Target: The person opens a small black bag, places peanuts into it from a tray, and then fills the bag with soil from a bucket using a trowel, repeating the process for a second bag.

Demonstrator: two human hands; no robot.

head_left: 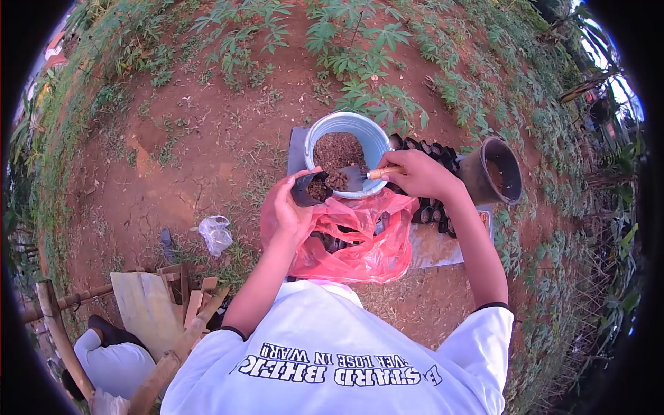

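Note:
A small black planting bag (306,191) with soil in its mouth is held by my left hand (289,207), at the lower left of a light blue bucket (380,138). My right hand (408,173) grips the wooden handle of a small trowel (355,178). Brown soil lies on the blade, whose tip is beside the bag's mouth. More loose soil (337,149) is inside the bucket. Below the bucket lies a red plastic bag (387,256) with dark items showing through its opening.
Several filled black bags (429,216) stand right of the bucket, beside a dark pot (508,173). A clear plastic bag (216,235) lies on the ground at left. Wooden poles (169,366) and a person (117,363) are at lower left. Leafy plants (360,41) grow ahead.

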